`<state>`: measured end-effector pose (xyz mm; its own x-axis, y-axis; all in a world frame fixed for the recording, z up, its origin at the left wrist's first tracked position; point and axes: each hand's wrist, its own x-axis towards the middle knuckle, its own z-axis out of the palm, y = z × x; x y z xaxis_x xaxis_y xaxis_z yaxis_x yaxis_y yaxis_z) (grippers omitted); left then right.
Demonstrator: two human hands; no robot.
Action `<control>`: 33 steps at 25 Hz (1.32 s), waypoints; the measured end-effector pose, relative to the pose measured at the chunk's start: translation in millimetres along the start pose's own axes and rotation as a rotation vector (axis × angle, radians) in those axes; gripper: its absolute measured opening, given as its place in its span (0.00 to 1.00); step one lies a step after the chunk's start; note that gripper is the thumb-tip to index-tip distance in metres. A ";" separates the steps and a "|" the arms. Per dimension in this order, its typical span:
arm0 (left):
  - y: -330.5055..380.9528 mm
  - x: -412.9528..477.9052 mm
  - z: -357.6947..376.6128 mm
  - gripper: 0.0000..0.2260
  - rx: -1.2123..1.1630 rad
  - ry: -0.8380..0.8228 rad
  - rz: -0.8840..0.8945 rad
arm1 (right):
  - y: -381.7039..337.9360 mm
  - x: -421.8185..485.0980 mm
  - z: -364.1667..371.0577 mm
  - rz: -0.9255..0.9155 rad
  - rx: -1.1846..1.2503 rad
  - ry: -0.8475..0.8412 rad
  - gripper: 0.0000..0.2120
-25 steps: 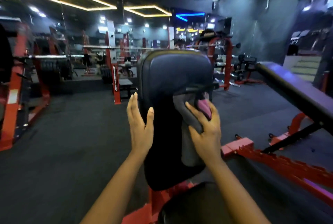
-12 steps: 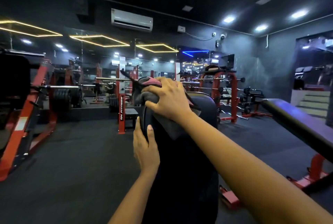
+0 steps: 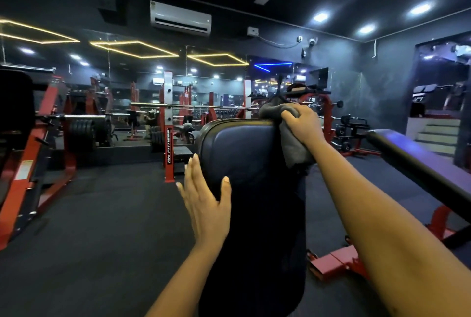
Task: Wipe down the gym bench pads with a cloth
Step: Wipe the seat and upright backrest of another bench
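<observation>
Both hands are on my feed, working the upright bench pad that fills the middle of the view. My read of the left hand is that it is released: the fingers are straight and together, laid along the pad's left edge, with the thumb spread onto the front face. The right hand is grasping the grey cloth, fingers curled over it at the pad's top right corner. Part of the cloth bunches above the knuckles and the rest hangs down the pad's right side, below the wrist. The pad itself is dark and glossy, tilted away from me, and its lower half is in shadow. A red frame foot lies on the dark floor just to its lower right. Another long dark pad slants across the right side, well apart from the first. Behind, I can see a mirrored wall, a red and white rack upright, a loaded barbell on the left and an air conditioner high up. Pale steps show at the far right.
</observation>
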<state>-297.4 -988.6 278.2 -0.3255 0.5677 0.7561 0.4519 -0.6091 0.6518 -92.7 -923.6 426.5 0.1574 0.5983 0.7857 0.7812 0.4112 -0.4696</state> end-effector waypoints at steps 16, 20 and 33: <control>-68.2 -81.5 40.3 0.28 0.872 -0.626 1.085 | 139.5 -238.3 62.5 0.692 0.498 0.203 0.21; -75.3 -82.0 41.2 0.27 0.923 -0.611 1.149 | 155.2 -280.6 62.0 0.811 0.533 0.187 0.20; -77.3 -83.4 43.6 0.26 0.889 -0.570 1.166 | 110.6 -161.3 42.5 0.354 0.313 0.079 0.24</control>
<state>-269.0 -964.7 162.3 0.7886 0.2872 0.5438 0.6120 -0.4525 -0.6486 -57.3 -945.4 230.7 0.4354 0.6901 0.5781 0.4538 0.3863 -0.8030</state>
